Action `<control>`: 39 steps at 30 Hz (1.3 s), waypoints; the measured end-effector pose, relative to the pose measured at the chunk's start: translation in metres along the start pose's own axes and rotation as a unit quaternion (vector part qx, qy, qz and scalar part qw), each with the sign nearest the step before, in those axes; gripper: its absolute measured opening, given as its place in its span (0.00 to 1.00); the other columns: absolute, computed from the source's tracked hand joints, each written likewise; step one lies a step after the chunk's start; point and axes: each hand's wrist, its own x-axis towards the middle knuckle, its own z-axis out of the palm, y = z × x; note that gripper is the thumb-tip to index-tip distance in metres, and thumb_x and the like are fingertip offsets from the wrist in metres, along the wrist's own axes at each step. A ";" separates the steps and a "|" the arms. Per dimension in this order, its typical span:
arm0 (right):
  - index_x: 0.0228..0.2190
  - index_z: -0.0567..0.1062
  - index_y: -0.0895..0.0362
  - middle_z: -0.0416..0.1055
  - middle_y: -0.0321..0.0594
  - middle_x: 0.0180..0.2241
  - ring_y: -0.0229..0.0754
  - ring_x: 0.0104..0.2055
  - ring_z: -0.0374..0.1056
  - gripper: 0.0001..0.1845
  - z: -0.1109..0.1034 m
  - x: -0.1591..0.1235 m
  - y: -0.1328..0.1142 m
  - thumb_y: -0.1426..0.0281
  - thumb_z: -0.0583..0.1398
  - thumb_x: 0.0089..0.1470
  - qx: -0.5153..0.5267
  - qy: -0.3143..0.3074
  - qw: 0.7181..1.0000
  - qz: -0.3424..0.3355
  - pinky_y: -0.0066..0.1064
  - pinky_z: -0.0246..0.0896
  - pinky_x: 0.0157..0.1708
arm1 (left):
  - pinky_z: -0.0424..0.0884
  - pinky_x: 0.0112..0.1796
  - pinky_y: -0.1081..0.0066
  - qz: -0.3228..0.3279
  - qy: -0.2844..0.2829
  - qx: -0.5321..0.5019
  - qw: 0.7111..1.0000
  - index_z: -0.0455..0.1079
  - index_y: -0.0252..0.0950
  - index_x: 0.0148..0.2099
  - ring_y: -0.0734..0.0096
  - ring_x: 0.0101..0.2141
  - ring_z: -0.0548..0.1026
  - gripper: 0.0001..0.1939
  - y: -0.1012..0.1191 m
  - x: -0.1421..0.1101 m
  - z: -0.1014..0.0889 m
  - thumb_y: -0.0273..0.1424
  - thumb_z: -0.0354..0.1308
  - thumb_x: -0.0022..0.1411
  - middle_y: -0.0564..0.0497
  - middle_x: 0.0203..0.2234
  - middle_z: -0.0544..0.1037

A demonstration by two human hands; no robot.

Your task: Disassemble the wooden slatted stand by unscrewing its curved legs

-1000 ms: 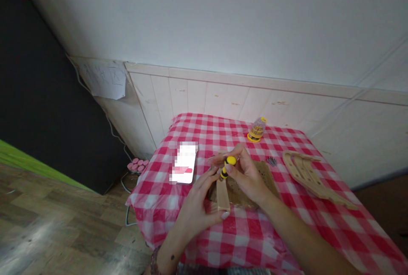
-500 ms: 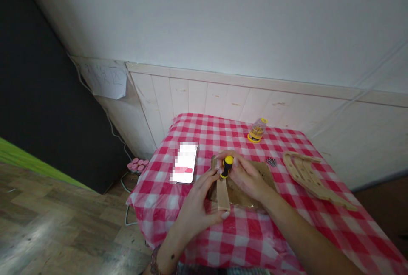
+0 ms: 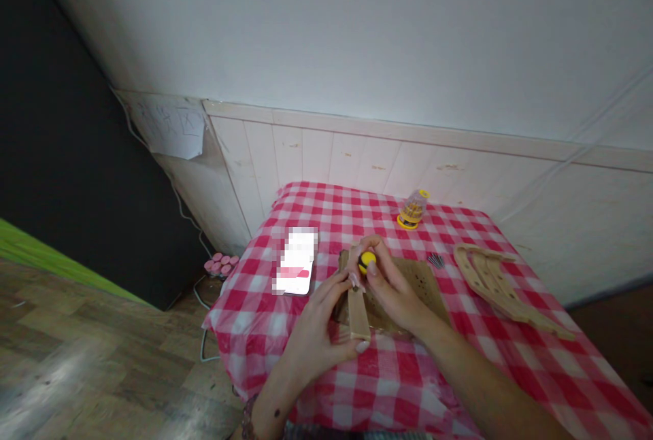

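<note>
My left hand (image 3: pixel 324 321) is closed around a pale wooden bar (image 3: pixel 359 317), its thumb at the near end and its fingers towards the far end. In my right hand (image 3: pixel 390 287) is a screwdriver (image 3: pixel 366 262) with a yellow and black handle, held at the bar's far end. Fingers hide the screwdriver's tip, so I cannot tell what it touches. Beneath both hands lies a brown cardboard piece (image 3: pixel 426 283) with small dark holes. A few small screws (image 3: pixel 435 260) rest on the cloth to the right of it.
A phone (image 3: pixel 296 260) lies left of my hands on the red-checked tablecloth (image 3: pixel 265 317). Towards the wall stands a clear, yellow-based bit case (image 3: pixel 413 209). Curved wooden parts (image 3: pixel 490 283) lie on the right. Pink round items (image 3: pixel 219 264) sit beyond the table's left edge.
My right hand has turned around the screwdriver, and the handle now tilts so its yellow end shows more. My left hand still grips the wooden bar in nearly the same place.
</note>
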 end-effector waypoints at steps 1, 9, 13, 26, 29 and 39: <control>0.45 0.69 0.48 0.64 0.33 0.31 0.38 0.30 0.59 0.15 0.000 0.000 0.001 0.51 0.56 0.67 0.010 -0.015 1.000 0.004 0.32 0.61 0.33 | 0.62 0.64 0.44 0.000 -0.002 -0.002 1.000 0.61 0.43 0.68 0.44 0.66 0.63 0.41 0.000 0.000 0.000 0.57 0.62 0.61 0.39 0.67 0.65; 0.43 0.74 0.51 0.71 0.41 0.39 0.43 0.41 0.68 0.18 -0.011 -0.002 -0.008 0.51 0.57 0.66 -0.069 -0.036 0.996 0.038 0.37 0.66 0.41 | 0.64 0.63 0.44 -0.001 0.001 0.006 1.000 0.61 0.43 0.68 0.44 0.65 0.65 0.40 -0.001 -0.001 0.000 0.56 0.63 0.61 0.39 0.66 0.66; 0.39 0.69 0.49 0.73 0.36 0.39 0.40 0.42 0.71 0.10 -0.006 0.000 -0.015 0.58 0.62 0.65 -0.045 -0.019 0.999 -0.006 0.36 0.67 0.43 | 0.62 0.64 0.44 -0.002 -0.009 -0.002 1.000 0.59 0.44 0.69 0.45 0.67 0.62 0.40 0.000 0.000 -0.001 0.55 0.63 0.62 0.40 0.68 0.63; 0.49 0.73 0.51 0.72 0.44 0.41 0.46 0.41 0.69 0.26 -0.012 -0.007 0.005 0.46 0.48 0.68 0.007 -0.054 0.997 0.058 0.39 0.67 0.41 | 0.64 0.62 0.43 -0.020 -0.003 0.011 1.000 0.61 0.42 0.68 0.43 0.64 0.66 0.42 0.003 0.000 -0.001 0.55 0.65 0.59 0.39 0.66 0.67; 0.45 0.76 0.51 0.71 0.43 0.41 0.46 0.43 0.68 0.22 -0.013 -0.005 -0.001 0.49 0.52 0.68 -0.071 -0.039 0.996 0.036 0.40 0.66 0.45 | 0.64 0.63 0.44 -0.015 -0.004 0.012 1.000 0.62 0.43 0.68 0.43 0.65 0.65 0.41 0.003 0.001 -0.001 0.55 0.65 0.59 0.40 0.66 0.66; 0.40 0.68 0.50 0.73 0.40 0.42 0.41 0.39 0.70 0.14 -0.004 -0.002 -0.013 0.54 0.61 0.64 -0.063 -0.004 0.998 0.011 0.36 0.68 0.41 | 0.62 0.63 0.42 -0.010 -0.011 -0.010 1.000 0.60 0.42 0.69 0.44 0.66 0.63 0.41 0.003 0.002 -0.002 0.56 0.63 0.61 0.39 0.67 0.65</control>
